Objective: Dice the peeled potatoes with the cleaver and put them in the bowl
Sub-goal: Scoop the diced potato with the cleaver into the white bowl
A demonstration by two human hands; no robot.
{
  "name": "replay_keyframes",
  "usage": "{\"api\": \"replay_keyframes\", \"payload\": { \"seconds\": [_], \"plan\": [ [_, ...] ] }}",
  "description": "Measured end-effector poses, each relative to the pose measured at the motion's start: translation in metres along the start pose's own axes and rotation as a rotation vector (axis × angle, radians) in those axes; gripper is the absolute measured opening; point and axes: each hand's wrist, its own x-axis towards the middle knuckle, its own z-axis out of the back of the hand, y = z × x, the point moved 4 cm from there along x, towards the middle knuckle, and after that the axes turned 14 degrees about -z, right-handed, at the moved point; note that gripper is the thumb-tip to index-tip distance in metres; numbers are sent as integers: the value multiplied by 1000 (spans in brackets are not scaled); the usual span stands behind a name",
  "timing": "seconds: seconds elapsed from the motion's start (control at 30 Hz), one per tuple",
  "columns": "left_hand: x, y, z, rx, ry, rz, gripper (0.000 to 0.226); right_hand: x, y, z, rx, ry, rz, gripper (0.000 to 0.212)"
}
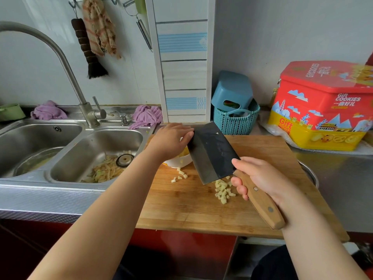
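Cleaver (212,153): broad dark blade, wooden riveted handle; likely heavy and stiff, best held at the handle. Gripped there by right hand (260,178), fingers curled round the wood, blade raised and tilted over the board (191,203).
Dice: small pale cubes, probably light, damp, slippery, prone to scatter; best scooped on the flat blade. One heap (223,189) mid-board under the blade's lower corner; few strays (179,175) left of it, near the bowl.
Bowl (177,161): white, at board's far-left edge, mostly hidden under left hand (171,140). Left hand over bowl, fingers extended against the blade's far end; nothing seen held.
Tin (323,106): red and yellow, beyond board's far-right corner; readable "Gift COOKIES", Chinese characters too.
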Motion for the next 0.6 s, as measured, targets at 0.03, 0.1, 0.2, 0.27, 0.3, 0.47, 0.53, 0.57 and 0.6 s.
{"api": "replay_keyframes", "payload": {
  "seconds": [0.03,0.1,0.2,0.27,0.3,0.47,0.53,0.57,0.6],
  "plan": [
    [-3,2,0,8,-23,8,45,0,0,1,9,-8,5,17],
    [-8,5,2,40,-55,31,48,0,1,4,30,-37,15,17],
    [-11,8,8,71,-117,73,51,2,1,9,76,-84,31,15],
    [-12,8,14,16,-212,75,36,3,2,10,110,-97,45,13],
    [-12,8,17,-22,-252,80,28,3,3,10,123,-96,53,13],
    [-10,5,21,-64,-262,117,26,1,0,8,121,-86,67,12],
    [-10,3,20,-92,-201,145,37,-2,-2,8,98,-85,77,15],
    [-10,1,19,-101,-168,143,41,-3,-3,8,90,-87,81,17],
    [-10,-1,18,-111,-136,125,41,-4,-4,9,86,-90,82,18]
  ]
}}
